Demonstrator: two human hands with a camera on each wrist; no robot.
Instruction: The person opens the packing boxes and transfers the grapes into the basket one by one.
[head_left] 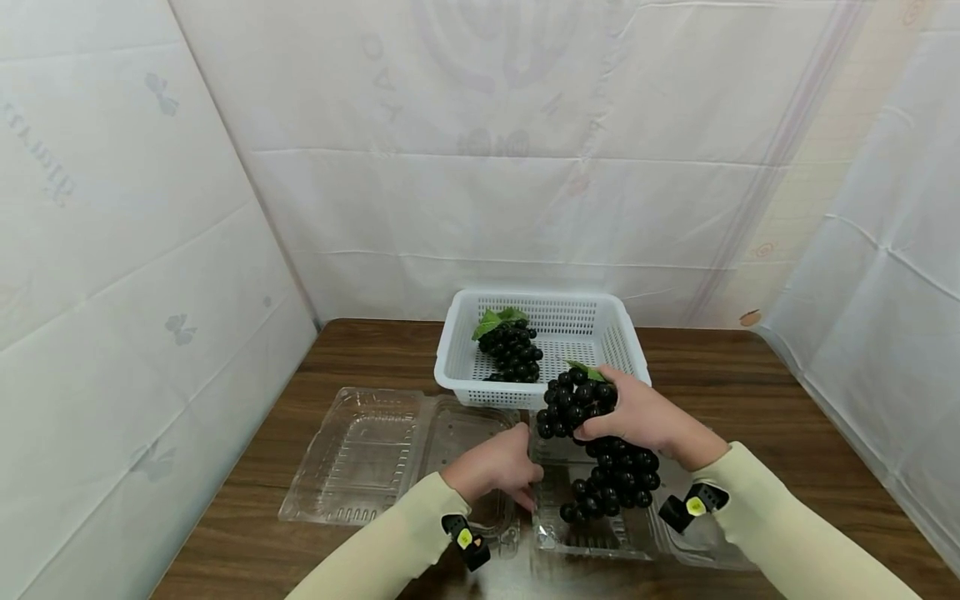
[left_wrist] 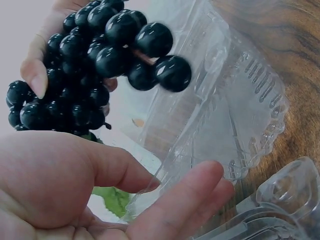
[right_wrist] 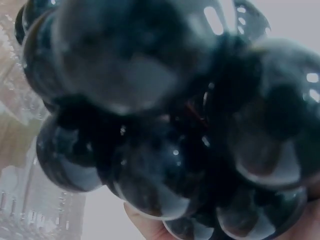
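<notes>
My right hand holds a bunch of dark, glossy grapes over an opened clear plastic clamshell box. A green leaf shows at the top of the bunch, whose lower end hangs above the box. In the right wrist view the grapes fill most of the picture and hide much of that hand. The left hand is at the near box's left edge. The left wrist view shows its thumb and fingers on either side of the clear plastic rim, pinching it.
A white perforated basket stands at the back, with another grape bunch and leaves in its left part. A second opened clear clamshell box lies to the left. White sheeting rises behind the wooden table.
</notes>
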